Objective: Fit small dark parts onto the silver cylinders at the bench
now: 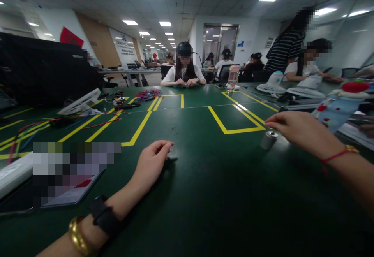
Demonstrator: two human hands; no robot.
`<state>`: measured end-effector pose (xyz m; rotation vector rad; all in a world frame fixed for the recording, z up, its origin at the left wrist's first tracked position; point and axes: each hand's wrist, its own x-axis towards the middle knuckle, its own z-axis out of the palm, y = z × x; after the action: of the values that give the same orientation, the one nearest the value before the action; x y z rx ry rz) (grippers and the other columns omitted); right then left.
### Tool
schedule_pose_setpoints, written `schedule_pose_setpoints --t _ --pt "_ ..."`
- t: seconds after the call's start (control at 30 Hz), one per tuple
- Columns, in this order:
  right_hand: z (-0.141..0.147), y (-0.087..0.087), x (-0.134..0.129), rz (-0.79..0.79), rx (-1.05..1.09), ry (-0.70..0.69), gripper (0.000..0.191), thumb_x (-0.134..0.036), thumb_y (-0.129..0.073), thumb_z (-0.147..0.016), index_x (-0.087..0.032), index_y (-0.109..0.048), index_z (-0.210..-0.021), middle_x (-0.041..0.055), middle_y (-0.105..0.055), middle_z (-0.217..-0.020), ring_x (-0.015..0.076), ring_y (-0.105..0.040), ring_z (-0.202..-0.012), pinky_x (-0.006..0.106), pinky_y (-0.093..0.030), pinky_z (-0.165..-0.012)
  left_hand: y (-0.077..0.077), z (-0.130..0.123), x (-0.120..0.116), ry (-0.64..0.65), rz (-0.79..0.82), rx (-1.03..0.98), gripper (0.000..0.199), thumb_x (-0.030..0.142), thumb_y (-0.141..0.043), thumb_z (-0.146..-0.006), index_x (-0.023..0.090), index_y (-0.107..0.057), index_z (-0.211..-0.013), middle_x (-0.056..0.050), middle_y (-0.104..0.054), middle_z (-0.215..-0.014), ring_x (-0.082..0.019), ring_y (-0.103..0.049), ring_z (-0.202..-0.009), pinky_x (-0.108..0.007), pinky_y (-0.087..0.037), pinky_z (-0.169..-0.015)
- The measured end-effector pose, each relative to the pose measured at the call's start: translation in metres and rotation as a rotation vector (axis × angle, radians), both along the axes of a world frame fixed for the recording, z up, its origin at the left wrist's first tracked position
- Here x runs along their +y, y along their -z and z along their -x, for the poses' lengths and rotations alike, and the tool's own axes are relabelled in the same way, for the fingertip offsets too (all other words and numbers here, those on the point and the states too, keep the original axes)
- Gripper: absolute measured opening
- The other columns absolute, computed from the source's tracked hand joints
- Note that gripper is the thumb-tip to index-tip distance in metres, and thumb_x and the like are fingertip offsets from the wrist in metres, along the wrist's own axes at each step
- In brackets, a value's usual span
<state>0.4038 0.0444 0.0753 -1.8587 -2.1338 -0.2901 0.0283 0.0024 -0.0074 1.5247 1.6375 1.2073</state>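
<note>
Cylinder [269, 140] of silvery-grey metal, short and squat, sits on the dark green table [204, 194] just below the fingertips of the right hand [304, 130], near a corner of the yellow tape [245, 131]. Its side looks smooth and dull, catching a soft sheen, while the brighter top has a ringed rim around a small dark centre. It slants slightly in the view; whether it truly leans is unclear.

The right hand is closed to a pinch, thumb and forefinger meeting above the cylinder's top; I cannot tell whether anything small is between them. A red cord [336, 157] circles that wrist. The left hand [152, 161] hovers or rests well apart from the cylinder, its fingers curled and thumb drawn against the forefinger; whether it grips some tiny item is too small to tell. That arm wears a black watch [103, 215] and a gold bangle [78, 236]. Coloured wires [147, 95] lie farther up the table, and across it sits a person [184, 70] in a dark cap.
</note>
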Motion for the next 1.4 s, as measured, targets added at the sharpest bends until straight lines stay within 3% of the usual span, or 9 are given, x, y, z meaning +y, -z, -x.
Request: schedule_pose_setpoints --t 0.07,0.17,0.53,0.77,0.9,1.07,1.4 --pt "-0.021 -0.001 0.007 0.112 -0.014 0.1 0.03 -0.038 -0.049 -0.083 -0.017 -0.071 -0.087 0.0092 -0.067 -0.087 0.0188 -0.057 -0.076 0.031 -0.037 -0.065 -0.001 -0.001 -0.001 0.004 0.001 0.008 0.035 0.046 -0.051 -0.079 0.02 -0.067 -0.095 -0.001 -0.06 -0.073 -0.013 -0.05 -0.059 -0.022 -0.036 -0.051" --pt "-0.032 0.004 0.011 0.202 -0.01 0.145 0.03 -0.041 -0.051 -0.081 -0.02 -0.071 -0.088 0.0069 -0.067 -0.089 0.0186 -0.057 -0.076 0.03 -0.037 -0.065 -0.001 0.0 -0.001 0.006 0.007 0.014 0.034 0.046 -0.051 -0.08 0.021 -0.067 -0.095 0.0 -0.06 -0.075 -0.013 -0.05 -0.06 -0.023 -0.037 -0.053" --pt "-0.032 0.005 0.012 0.242 0.006 0.162 0.033 -0.052 -0.053 -0.076 -0.025 -0.07 -0.082 0.0015 -0.066 -0.081 0.0171 -0.058 -0.072 0.029 -0.038 -0.061 -0.002 0.0 -0.002 0.011 0.022 0.015 0.033 0.046 -0.051 -0.08 0.021 -0.067 -0.095 0.0 -0.06 -0.074 -0.014 -0.052 -0.062 -0.024 -0.038 -0.056" --pt "-0.032 0.009 0.012 0.217 -0.007 0.139 0.051 -0.068 -0.05 -0.069 -0.022 -0.068 -0.084 0.0044 -0.065 -0.082 0.0186 -0.057 -0.071 0.029 -0.036 -0.059 -0.001 0.0 -0.001 0.012 0.013 0.015 0.034 0.046 -0.051 -0.079 0.02 -0.067 -0.095 0.0 -0.061 -0.073 -0.015 -0.052 -0.061 -0.025 -0.038 -0.056" --pt "-0.031 0.008 0.01 0.23 0.002 0.097 0.046 -0.062 -0.051 -0.072 -0.02 -0.066 -0.08 0.0074 -0.064 -0.081 0.0171 -0.056 -0.068 0.029 -0.034 -0.058 -0.002 -0.001 -0.002 0.023 0.006 0.008 0.034 0.046 -0.051 -0.079 0.02 -0.067 -0.095 -0.001 -0.062 -0.074 -0.015 -0.052 -0.061 -0.025 -0.038 -0.056" --pt "-0.022 0.006 0.006 0.234 -0.006 0.151 0.049 -0.067 -0.05 -0.07 -0.02 -0.063 -0.077 0.0077 -0.063 -0.078 0.0174 -0.055 -0.066 0.029 -0.032 -0.056 -0.004 -0.002 -0.004 0.013 0.0 0.018 0.034 0.046 -0.051 -0.078 0.02 -0.068 -0.093 -0.001 -0.062 -0.073 -0.015 -0.052 -0.06 -0.025 -0.038 -0.056" --pt "-0.014 0.014 0.0 0.203 0.083 -0.018 0.036 -0.048 -0.064 -0.068 -0.016 -0.055 -0.083 0.0084 -0.063 -0.082 0.0172 -0.057 -0.07 0.028 -0.039 -0.059 -0.003 -0.003 -0.002 0.017 -0.008 0.034 0.033 0.045 -0.05 -0.079 0.02 -0.068 -0.093 -0.001 -0.063 -0.074 -0.014 -0.052 -0.061 -0.025 -0.038 -0.056"
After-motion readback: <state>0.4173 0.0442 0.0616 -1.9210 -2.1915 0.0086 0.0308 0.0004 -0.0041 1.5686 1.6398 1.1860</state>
